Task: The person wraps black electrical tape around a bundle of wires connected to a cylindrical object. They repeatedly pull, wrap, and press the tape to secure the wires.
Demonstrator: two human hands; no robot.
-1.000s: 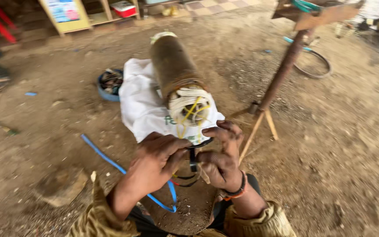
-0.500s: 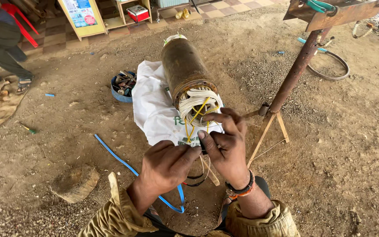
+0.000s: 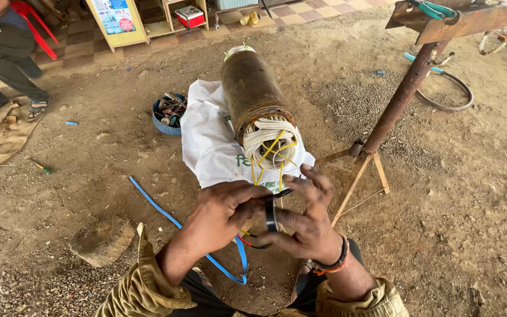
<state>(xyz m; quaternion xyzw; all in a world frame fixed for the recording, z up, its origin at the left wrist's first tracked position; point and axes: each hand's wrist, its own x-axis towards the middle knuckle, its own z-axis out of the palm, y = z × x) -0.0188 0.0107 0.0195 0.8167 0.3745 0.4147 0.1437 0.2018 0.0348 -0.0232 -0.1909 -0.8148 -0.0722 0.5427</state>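
While bare dirt ground (image 3: 470, 205) spreads open on every side, one rusty cylindrical motor casing (image 3: 252, 88) lies on one white cloth sheet (image 3: 209, 147), its near end packed with white wire coils (image 3: 271, 141) and yellow leads. One rusty metal stand (image 3: 394, 105) rises just to its right. One blue strap (image 3: 171, 220) curves along the ground at the left. Both hands meet in front of the casing's near end — left hand (image 3: 221, 214) curled, right hand (image 3: 306, 226) partly spread — pinching one roll of black tape (image 3: 271, 214) between them.
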